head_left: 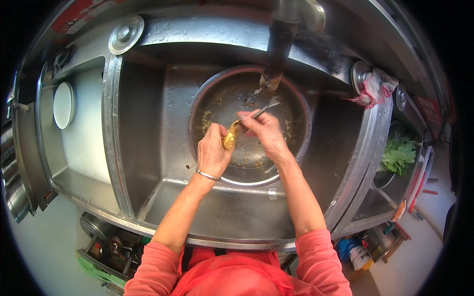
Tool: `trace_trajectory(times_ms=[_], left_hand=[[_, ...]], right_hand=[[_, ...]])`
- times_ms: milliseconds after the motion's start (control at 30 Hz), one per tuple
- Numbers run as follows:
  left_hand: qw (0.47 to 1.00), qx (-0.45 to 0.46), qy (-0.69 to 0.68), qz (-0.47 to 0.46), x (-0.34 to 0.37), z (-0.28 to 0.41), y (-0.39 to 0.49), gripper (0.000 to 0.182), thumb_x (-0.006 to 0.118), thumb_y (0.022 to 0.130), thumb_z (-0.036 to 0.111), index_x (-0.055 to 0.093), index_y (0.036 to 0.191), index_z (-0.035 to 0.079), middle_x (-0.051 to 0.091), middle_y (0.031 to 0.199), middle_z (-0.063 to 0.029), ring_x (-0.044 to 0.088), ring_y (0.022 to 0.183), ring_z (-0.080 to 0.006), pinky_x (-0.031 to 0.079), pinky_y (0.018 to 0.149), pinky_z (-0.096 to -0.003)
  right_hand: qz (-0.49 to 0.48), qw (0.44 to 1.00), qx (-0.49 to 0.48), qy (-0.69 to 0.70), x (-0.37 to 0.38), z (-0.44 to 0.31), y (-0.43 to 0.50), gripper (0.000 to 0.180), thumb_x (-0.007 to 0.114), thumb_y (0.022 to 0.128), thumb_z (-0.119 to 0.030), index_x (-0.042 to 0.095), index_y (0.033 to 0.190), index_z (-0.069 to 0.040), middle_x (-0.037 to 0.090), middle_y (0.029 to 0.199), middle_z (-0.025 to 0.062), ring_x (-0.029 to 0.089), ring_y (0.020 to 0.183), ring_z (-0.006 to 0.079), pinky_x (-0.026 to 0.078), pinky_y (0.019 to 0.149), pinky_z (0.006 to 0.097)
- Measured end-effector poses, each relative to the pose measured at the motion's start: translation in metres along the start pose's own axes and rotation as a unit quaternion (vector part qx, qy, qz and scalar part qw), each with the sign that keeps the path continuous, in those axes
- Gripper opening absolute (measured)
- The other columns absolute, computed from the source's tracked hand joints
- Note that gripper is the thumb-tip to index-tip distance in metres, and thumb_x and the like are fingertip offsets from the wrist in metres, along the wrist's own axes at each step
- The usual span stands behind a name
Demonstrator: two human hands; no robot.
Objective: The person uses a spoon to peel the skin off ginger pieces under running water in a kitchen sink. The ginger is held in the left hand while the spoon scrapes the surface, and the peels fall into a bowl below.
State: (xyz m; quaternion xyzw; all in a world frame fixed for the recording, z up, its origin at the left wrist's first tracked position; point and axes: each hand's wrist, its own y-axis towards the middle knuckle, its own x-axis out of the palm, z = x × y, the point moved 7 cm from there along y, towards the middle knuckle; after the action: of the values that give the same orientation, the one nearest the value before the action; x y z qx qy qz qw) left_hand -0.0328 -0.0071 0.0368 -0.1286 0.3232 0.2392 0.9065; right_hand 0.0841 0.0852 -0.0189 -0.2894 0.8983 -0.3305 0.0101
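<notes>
My left hand grips a knobbly piece of ginger root, brown-yellow with a paler bared patch. In my right hand is a slim metal utensil, its flattened end pointing up and to the right; its exact kind is hard to tell. The fingers of my right hand are slightly blurred and close to the ginger's upper tip. Both hands are above a large round metal basin, which holds water with small yellowish scraps around its sides.
The basin stands in a steel sink below a faucet. A neighbouring sink at left holds white plates. A pink-edged cloth hangs on the right divider, and leafy greens lie in the right-hand sink.
</notes>
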Motion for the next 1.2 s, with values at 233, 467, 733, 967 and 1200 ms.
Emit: trace_trajectory(times_ms=[233, 467, 733, 967, 1200], left_hand=[[0.999, 0.039, -0.023, -0.001, 0.0, 0.002, -0.007, 0.031, 0.073, 0.072, 0.005, 0.046, 0.085, 0.002, 0.056, 0.072, -0.0154, 0.058, 0.062, -0.0332, 0.046, 0.055, -0.0386], [0.995, 0.096, -0.011, 0.028, -0.003, 0.01, -0.004, 0.027, 0.069, 0.072, 0.0, 0.044, 0.082, 0.003, 0.051, 0.071, -0.0139, 0.056, 0.064, -0.0349, 0.044, 0.055, -0.0416], [0.983, 0.179, 0.018, 0.032, 0.0, 0.011, -0.009, 0.029, 0.072, 0.067, -0.002, 0.046, 0.078, 0.004, 0.049, 0.068, -0.0129, 0.055, 0.061, -0.0324, 0.043, 0.053, -0.0389], [0.979, 0.197, 0.026, 0.042, 0.003, 0.015, -0.007, 0.028, 0.073, 0.065, -0.001, 0.047, 0.076, 0.004, 0.049, 0.068, -0.0119, 0.055, 0.062, -0.0313, 0.043, 0.054, -0.0378], [0.96, 0.266, 0.084, 0.02, 0.005, 0.031, -0.01, 0.017, 0.059, 0.062, -0.003, 0.047, 0.07, 0.006, 0.047, 0.069, -0.0078, 0.055, 0.064, -0.0258, 0.045, 0.053, -0.0364]], right_hand=[[-0.003, 0.999, 0.009, 0.035, 0.006, 0.008, 0.004, 0.012, 0.062, 0.088, -0.015, 0.059, 0.09, -0.004, 0.067, 0.091, 0.0077, 0.063, 0.084, 0.0142, 0.054, 0.071, 0.0288], [0.01, 0.984, -0.001, 0.18, 0.007, -0.005, -0.002, 0.009, 0.06, 0.089, -0.012, 0.056, 0.089, -0.005, 0.066, 0.094, 0.0085, 0.063, 0.083, 0.0147, 0.055, 0.075, 0.0314], [-0.042, 0.999, 0.016, -0.009, 0.012, 0.001, 0.005, 0.016, 0.064, 0.086, -0.012, 0.061, 0.096, 0.001, 0.065, 0.086, 0.0068, 0.062, 0.078, 0.0125, 0.052, 0.068, 0.0264], [0.036, 0.993, -0.008, 0.108, -0.001, -0.012, 0.001, 0.01, 0.057, 0.091, -0.013, 0.053, 0.087, -0.005, 0.067, 0.087, 0.0084, 0.063, 0.08, 0.0143, 0.056, 0.07, 0.0281], [0.005, 1.0, 0.008, -0.008, 0.005, -0.003, 0.001, 0.015, 0.059, 0.089, -0.014, 0.059, 0.088, 0.001, 0.065, 0.088, 0.0093, 0.063, 0.079, 0.0138, 0.053, 0.064, 0.0259]])
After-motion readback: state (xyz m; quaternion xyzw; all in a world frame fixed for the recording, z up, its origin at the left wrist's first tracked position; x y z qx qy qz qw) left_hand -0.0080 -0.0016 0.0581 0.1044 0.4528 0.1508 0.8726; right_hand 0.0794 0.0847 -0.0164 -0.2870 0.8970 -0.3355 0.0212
